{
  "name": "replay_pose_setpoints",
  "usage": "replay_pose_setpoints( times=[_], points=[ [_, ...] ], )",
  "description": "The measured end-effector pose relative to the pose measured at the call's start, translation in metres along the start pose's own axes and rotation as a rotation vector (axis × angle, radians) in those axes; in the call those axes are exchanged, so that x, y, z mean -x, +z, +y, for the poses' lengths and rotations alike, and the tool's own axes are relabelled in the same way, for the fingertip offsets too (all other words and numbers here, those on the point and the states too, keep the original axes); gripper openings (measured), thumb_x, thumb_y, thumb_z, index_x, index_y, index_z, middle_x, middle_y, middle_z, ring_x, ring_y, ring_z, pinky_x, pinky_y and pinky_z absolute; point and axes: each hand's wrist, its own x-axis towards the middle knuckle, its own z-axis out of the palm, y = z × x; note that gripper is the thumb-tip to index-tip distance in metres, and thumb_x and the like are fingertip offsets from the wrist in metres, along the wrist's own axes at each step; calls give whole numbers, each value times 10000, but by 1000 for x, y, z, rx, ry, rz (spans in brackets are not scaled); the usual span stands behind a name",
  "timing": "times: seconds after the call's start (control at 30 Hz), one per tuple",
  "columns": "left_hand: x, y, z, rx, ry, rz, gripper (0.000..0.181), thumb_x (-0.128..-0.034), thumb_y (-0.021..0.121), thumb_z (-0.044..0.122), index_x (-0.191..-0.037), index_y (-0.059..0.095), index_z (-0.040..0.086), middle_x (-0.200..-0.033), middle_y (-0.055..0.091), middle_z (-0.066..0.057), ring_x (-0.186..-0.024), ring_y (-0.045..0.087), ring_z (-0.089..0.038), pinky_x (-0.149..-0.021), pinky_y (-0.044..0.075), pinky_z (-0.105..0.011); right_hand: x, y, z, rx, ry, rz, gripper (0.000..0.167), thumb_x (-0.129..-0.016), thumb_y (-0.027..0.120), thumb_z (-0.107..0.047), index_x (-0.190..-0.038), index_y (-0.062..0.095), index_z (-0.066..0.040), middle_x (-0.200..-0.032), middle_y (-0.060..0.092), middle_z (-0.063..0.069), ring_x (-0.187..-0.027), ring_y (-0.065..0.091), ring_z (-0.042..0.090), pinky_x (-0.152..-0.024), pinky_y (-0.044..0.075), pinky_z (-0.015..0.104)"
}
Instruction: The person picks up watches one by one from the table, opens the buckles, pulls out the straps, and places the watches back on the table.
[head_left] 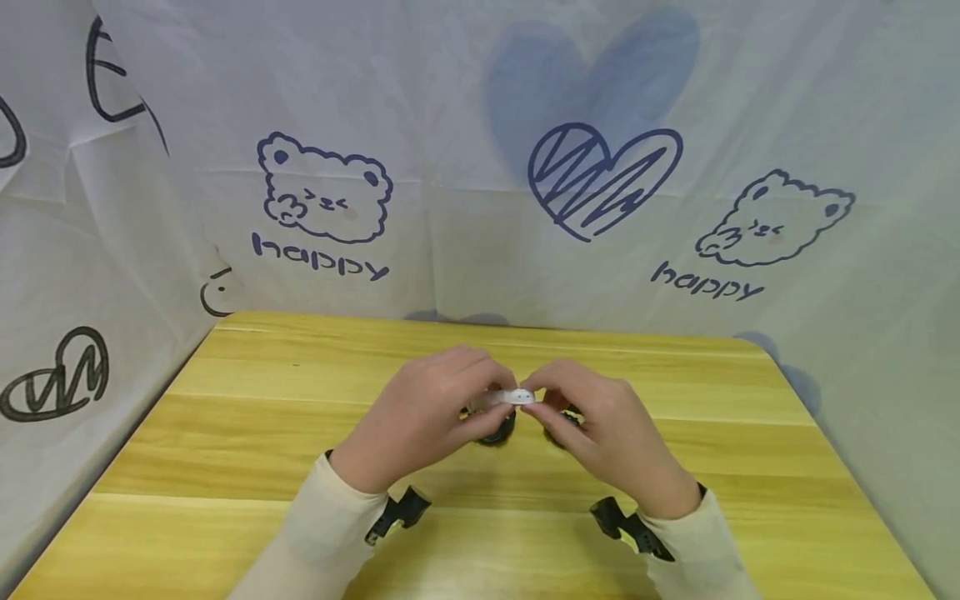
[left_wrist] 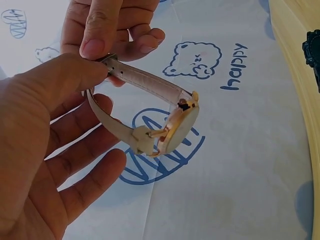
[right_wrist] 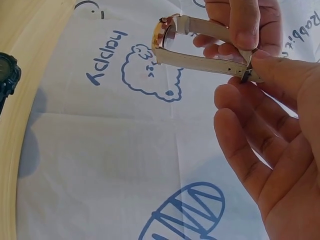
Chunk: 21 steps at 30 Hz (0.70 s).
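Note:
A wristwatch with a gold-coloured case and a pale strap hangs between my two hands above the table, its strap bent into a loop. My left hand pinches the strap end near the buckle between thumb and forefinger. From the other side, my right hand pinches the strap at the dark metal buckle. Small holes show in the strap beside the buckle. In the head view only a white stretch of strap is visible, since the fingers cover the rest.
Beneath the hands, a black watch lies on the wooden table, and another black item sits partly hidden behind the right hand. A white cloth with blue drawings hangs behind the table and at its sides.

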Motion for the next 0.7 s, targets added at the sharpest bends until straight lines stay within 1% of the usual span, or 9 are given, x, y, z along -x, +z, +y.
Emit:
replay_pose_setpoints(
  times=[0.03, 0.1, 0.2, 0.27, 0.33, 0.4, 0.6, 0.7],
  points=[
    [0, 0, 0, 1, 1, 3, 83, -931, 741, 140, -1002, 699, 150, -913, 669, 61, -775, 558, -52, -677, 513, -198, 0, 0, 0, -5, 4, 2, 102, -1023, 675, -205, -1104, 693, -144, -1010, 692, -40, -709, 596, 12, -596, 502, 170],
    [0, -1, 0, 0, 2, 4, 82, -930, 739, 134, -999, 699, 149, -916, 667, 60, -784, 560, -55, -679, 512, -201, 0, 0, -1, -3, 9, 12, 175, -1038, 649, -280, -1118, 694, -132, -1030, 698, -28, -755, 628, 35, -647, 520, 158],
    [0, -2, 1, 2, 5, -4, 75, -935, 737, 122, -1001, 709, 146, -934, 666, 61, -821, 571, -69, -699, 513, -202, -1, 0, -2, 22, 11, 29, 339, -1041, 596, -414, -1153, 698, -110, -1081, 703, 0, -877, 664, 102, -738, 545, 169],
    [0, -2, 1, 1, 9, -12, 79, -942, 738, 121, -1015, 716, 141, -947, 665, 58, -850, 578, -82, -714, 513, -200, 0, 0, -3, 38, 6, 45, 388, -1040, 580, -444, -1165, 704, -99, -1113, 703, 22, -965, 666, 149, -803, 553, 181],
    [-1, -2, 1, 1, 14, -15, 83, -947, 744, 127, -1027, 723, 136, -955, 665, 56, -866, 579, -91, -725, 512, -194, 0, 0, -4, 46, 5, 56, 387, -1044, 572, -444, -1150, 714, -100, -1126, 700, 29, -1008, 656, 173, -837, 543, 171],
    [-1, -2, 2, -7, 18, -3, 95, -946, 754, 144, -1036, 729, 128, -956, 674, 49, -871, 584, -104, -729, 516, -201, 0, 0, -5, 41, 5, 66, 366, -1053, 564, -426, -1125, 719, -102, -1118, 698, 26, -1015, 653, 167, -852, 530, 151],
    [-2, -3, 3, -42, 35, 92, 106, -915, 788, 177, -993, 760, 112, -916, 719, 32, -847, 616, -147, -797, 529, -300, 0, -1, -6, 21, -17, 98, 325, -1062, 566, -381, -1093, 714, -94, -1088, 698, 28, -975, 664, 168, -838, 537, 151],
    [-2, -4, 4, -48, 37, 116, 84, -900, 792, 166, -963, 762, 119, -895, 721, 40, -840, 625, -146, -814, 532, -317, -1, -1, -7, 24, -33, 100, 317, -1061, 571, -378, -1089, 711, -94, -1084, 694, 24, -971, 664, 160, -832, 544, 159]
  ],
)
